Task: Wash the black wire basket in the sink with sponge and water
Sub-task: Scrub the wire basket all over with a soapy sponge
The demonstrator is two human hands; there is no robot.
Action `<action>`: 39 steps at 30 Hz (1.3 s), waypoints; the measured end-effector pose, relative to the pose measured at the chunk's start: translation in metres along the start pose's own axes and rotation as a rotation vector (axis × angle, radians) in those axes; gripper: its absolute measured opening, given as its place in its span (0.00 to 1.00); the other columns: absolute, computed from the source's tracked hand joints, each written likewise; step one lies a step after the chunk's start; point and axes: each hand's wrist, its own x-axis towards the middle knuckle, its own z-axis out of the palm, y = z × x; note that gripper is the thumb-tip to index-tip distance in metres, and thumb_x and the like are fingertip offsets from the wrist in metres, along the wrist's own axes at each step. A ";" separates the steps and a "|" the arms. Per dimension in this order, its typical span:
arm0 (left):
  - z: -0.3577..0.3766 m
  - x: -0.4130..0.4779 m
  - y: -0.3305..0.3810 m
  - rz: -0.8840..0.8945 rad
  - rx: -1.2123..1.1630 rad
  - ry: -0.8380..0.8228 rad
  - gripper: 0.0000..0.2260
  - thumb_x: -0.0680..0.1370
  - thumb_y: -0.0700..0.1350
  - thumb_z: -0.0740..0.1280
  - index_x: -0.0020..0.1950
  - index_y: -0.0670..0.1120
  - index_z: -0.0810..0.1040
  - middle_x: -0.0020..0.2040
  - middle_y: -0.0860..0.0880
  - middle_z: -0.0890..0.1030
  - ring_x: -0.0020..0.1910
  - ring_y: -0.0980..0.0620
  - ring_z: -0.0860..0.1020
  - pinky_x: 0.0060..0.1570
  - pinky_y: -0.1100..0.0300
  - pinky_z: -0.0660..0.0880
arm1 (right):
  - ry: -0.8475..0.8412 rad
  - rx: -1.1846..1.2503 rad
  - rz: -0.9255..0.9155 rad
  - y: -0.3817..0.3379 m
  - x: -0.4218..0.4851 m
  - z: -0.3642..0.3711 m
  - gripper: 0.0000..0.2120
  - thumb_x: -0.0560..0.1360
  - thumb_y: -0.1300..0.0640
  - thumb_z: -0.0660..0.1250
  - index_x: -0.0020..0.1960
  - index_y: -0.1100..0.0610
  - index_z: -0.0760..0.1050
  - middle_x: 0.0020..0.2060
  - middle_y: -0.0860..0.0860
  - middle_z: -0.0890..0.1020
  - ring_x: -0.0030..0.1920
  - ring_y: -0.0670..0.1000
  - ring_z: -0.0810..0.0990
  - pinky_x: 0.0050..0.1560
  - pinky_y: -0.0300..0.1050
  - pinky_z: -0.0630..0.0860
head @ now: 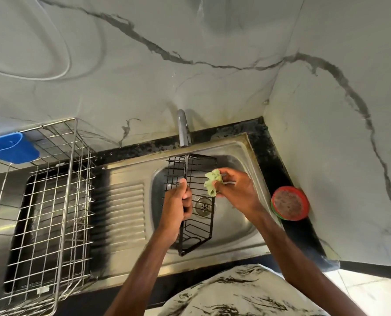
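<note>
Left edge: one blue tub (12, 150) hangs on one silver wire rack (53, 201), which stands on the steel draining board (126, 201).

Centre: one sink (242, 144), one tap (182, 128) at its far rim, one drain (204, 205) in the bowl. No water is visible at the spout.

One black wire basket (186, 167) is held over the bowl. Its long axis runs from far to near: the far end points at the tap and sits just below the spout, and the near end reaches the sink's front rim.

The left hand (176, 208) has its grip closed round the basket's left long bar, about halfway along, thumb pointing toward the tap. The basket extends past the grip both ways, and its body lies to the right of the hand.

The right hand (238, 192) pinches one crumpled green sponge (212, 183) in its fingertips. The sponge is at the basket's right side; whether it touches the wires I cannot tell.

Right: one red round dish (290, 202) sits on the black table (265, 156), just beside the sink.
</note>
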 end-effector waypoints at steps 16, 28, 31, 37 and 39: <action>-0.022 0.006 0.036 -0.217 -0.410 -0.251 0.22 0.84 0.58 0.57 0.31 0.52 0.63 0.25 0.56 0.60 0.19 0.60 0.58 0.24 0.62 0.46 | -0.058 -0.150 -0.117 0.011 0.007 -0.011 0.17 0.75 0.51 0.75 0.62 0.54 0.82 0.63 0.45 0.79 0.59 0.40 0.80 0.61 0.38 0.77; -0.018 0.008 0.007 0.089 0.653 0.209 0.06 0.84 0.36 0.62 0.57 0.42 0.77 0.44 0.48 0.81 0.34 0.49 0.84 0.33 0.54 0.83 | 0.049 0.061 -0.015 0.000 0.002 0.005 0.10 0.79 0.61 0.70 0.60 0.58 0.81 0.41 0.56 0.85 0.30 0.50 0.82 0.25 0.42 0.75; -0.017 0.012 -0.002 0.163 0.854 0.298 0.15 0.78 0.29 0.66 0.63 0.41 0.75 0.56 0.41 0.74 0.43 0.50 0.79 0.35 0.50 0.85 | 0.034 0.009 -0.053 -0.006 0.000 0.003 0.07 0.79 0.60 0.70 0.57 0.53 0.81 0.40 0.54 0.85 0.30 0.48 0.81 0.25 0.39 0.73; -0.025 0.026 -0.003 -0.152 0.858 0.138 0.13 0.78 0.36 0.63 0.62 0.36 0.73 0.45 0.44 0.81 0.41 0.47 0.85 0.41 0.50 0.84 | 0.001 -0.053 -0.112 -0.008 0.000 -0.003 0.07 0.79 0.61 0.70 0.55 0.53 0.81 0.45 0.49 0.85 0.32 0.45 0.82 0.29 0.37 0.76; -0.026 0.030 -0.006 -0.160 0.968 0.084 0.08 0.79 0.39 0.62 0.55 0.38 0.77 0.43 0.44 0.82 0.40 0.48 0.83 0.41 0.51 0.83 | -0.001 -0.052 -0.121 -0.006 0.000 -0.005 0.07 0.78 0.61 0.70 0.53 0.50 0.82 0.44 0.46 0.85 0.33 0.47 0.82 0.31 0.40 0.80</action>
